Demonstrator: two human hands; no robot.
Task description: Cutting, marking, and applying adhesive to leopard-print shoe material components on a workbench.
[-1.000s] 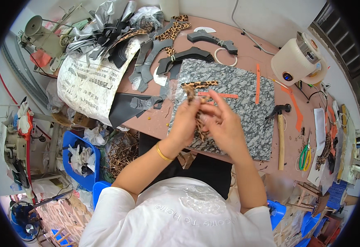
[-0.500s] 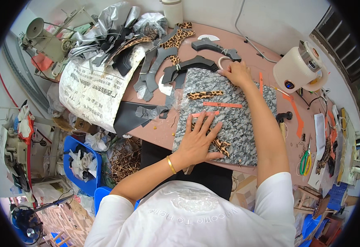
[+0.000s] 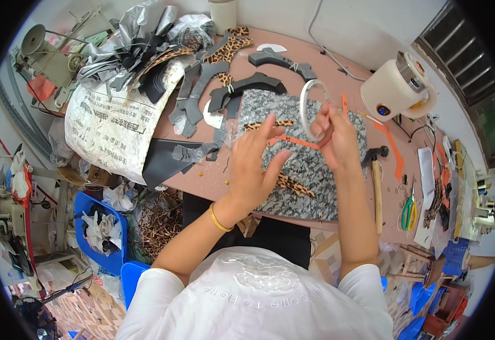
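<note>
My right hand (image 3: 341, 139) holds a thin white ring, apparently a narrow tape roll (image 3: 303, 110), upright above a speckled grey stone slab (image 3: 335, 195). Its fingers are closed on the roll's right side. To the left, my left hand (image 3: 252, 167) hovers over the slab's left edge, fingers apart and empty. On the slab lie a leopard-print strip (image 3: 284, 123) at the far side, an orange strip (image 3: 298, 141) across the middle, and more leopard-print strips (image 3: 295, 186) nearer me. My left hand hides part of these.
Bundled dark grey cut pieces (image 3: 250, 88) lie beyond the slab. On the right are a cream kettle (image 3: 392, 90), a hammer (image 3: 377, 198) and green-handled scissors (image 3: 409, 214). A white sack (image 3: 109, 130) and silver material crowd the left; a blue bin (image 3: 80, 226) stands below.
My right hand has picked the tape roll up from the slab's far edge and brought it nearer. My left hand has lifted off the strips and shifted left.
</note>
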